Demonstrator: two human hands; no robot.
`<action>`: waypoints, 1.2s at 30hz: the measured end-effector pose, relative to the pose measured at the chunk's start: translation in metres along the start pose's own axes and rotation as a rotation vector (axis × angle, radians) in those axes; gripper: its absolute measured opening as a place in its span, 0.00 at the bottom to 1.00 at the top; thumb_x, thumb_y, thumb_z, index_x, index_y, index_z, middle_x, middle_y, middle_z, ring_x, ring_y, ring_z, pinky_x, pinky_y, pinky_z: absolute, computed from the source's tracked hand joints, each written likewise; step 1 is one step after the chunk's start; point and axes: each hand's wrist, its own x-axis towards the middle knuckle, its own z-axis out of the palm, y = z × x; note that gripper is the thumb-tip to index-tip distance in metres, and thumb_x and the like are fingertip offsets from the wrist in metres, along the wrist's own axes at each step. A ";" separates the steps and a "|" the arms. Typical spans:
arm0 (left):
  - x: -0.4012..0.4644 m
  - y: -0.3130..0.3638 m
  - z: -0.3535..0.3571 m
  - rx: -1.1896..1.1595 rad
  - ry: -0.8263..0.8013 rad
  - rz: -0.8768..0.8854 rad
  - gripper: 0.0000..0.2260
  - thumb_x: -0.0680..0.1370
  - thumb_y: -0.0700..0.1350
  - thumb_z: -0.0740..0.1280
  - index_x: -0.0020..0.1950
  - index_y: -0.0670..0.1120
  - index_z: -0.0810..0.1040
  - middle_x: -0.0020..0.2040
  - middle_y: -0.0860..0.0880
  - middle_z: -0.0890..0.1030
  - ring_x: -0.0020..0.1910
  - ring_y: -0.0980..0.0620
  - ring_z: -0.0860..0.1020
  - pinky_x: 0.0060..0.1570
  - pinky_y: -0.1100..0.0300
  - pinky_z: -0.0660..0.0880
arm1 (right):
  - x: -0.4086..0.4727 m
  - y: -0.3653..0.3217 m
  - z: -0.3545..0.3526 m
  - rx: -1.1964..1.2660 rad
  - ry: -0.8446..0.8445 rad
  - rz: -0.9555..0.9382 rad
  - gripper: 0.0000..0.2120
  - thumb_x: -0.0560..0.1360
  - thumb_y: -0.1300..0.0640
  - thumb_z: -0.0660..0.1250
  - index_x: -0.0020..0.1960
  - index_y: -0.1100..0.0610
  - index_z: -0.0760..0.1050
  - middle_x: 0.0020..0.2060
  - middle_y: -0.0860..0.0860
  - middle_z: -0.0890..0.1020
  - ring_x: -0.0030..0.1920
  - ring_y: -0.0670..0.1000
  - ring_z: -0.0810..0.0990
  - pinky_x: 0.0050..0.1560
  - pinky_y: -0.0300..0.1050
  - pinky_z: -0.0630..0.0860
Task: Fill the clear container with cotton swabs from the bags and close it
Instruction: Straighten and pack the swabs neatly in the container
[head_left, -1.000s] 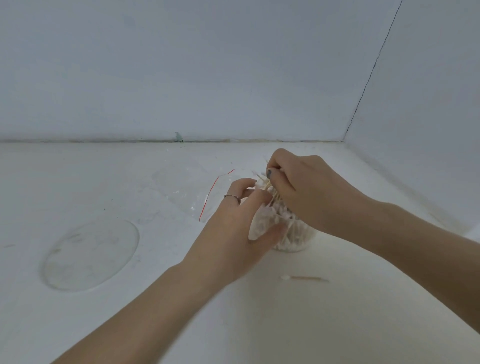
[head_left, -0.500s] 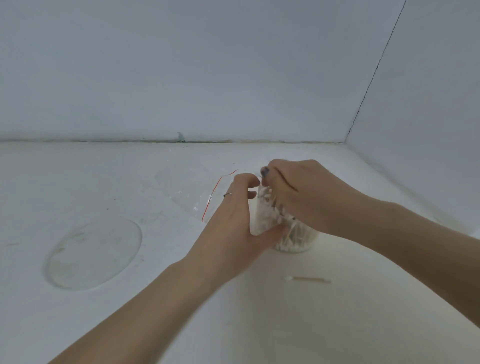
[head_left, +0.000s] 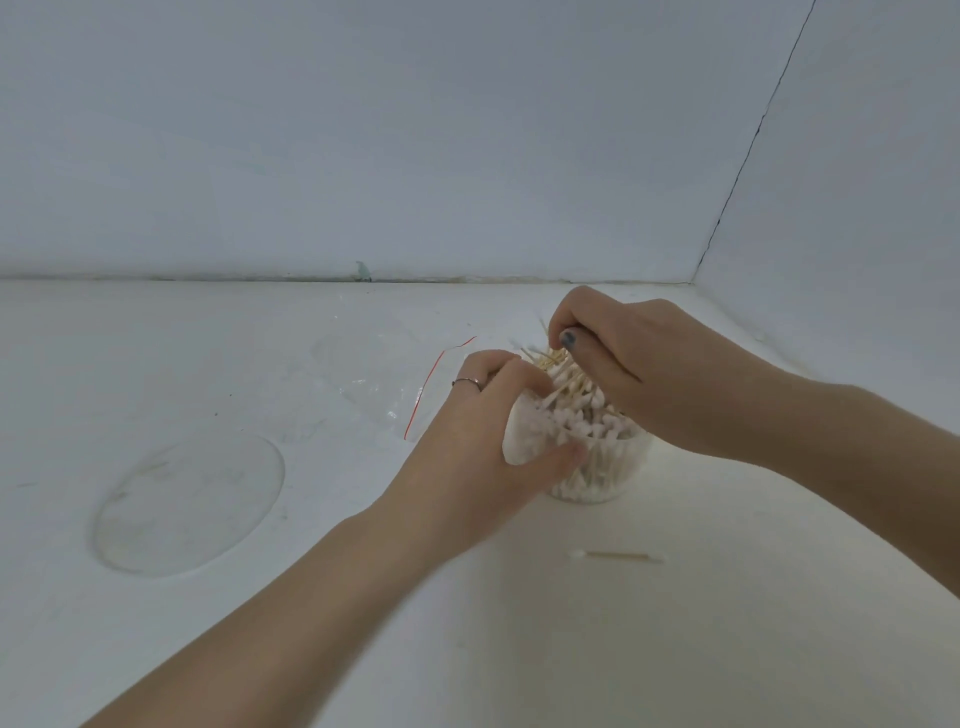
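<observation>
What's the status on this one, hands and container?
Left hand grips clear round plastic container. Right hand pinches wooden cotton swabs into it. Clear round lid off, lying left.

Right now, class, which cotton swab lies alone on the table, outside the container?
The single swab lying flat near the right forearm, in front of the clear container; all the others stand packed inside it.

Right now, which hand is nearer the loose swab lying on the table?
Left, narrowly. The left hand grips the clear container low, up and to the left of the loose swab. The right hand pinches swabs above the container, higher and farther back.
</observation>
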 end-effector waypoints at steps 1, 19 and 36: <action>0.001 -0.001 0.000 -0.002 0.010 0.001 0.20 0.74 0.55 0.75 0.61 0.56 0.73 0.66 0.58 0.68 0.61 0.72 0.66 0.54 0.80 0.63 | 0.000 0.000 -0.001 -0.032 0.002 -0.019 0.08 0.84 0.53 0.51 0.51 0.48 0.67 0.28 0.47 0.72 0.28 0.49 0.71 0.30 0.43 0.69; 0.003 0.004 -0.008 0.016 -0.036 0.029 0.12 0.75 0.54 0.75 0.55 0.58 0.77 0.69 0.60 0.61 0.73 0.61 0.61 0.58 0.76 0.61 | 0.005 0.011 -0.011 -0.042 -0.035 0.055 0.09 0.83 0.53 0.58 0.45 0.50 0.73 0.35 0.45 0.77 0.38 0.47 0.76 0.42 0.43 0.71; 0.002 0.000 -0.008 0.091 -0.012 0.091 0.11 0.73 0.61 0.70 0.53 0.64 0.75 0.66 0.60 0.63 0.70 0.59 0.64 0.58 0.67 0.67 | 0.022 -0.004 -0.010 -0.361 -0.182 -0.114 0.10 0.84 0.53 0.51 0.48 0.54 0.66 0.39 0.49 0.73 0.40 0.55 0.76 0.42 0.50 0.74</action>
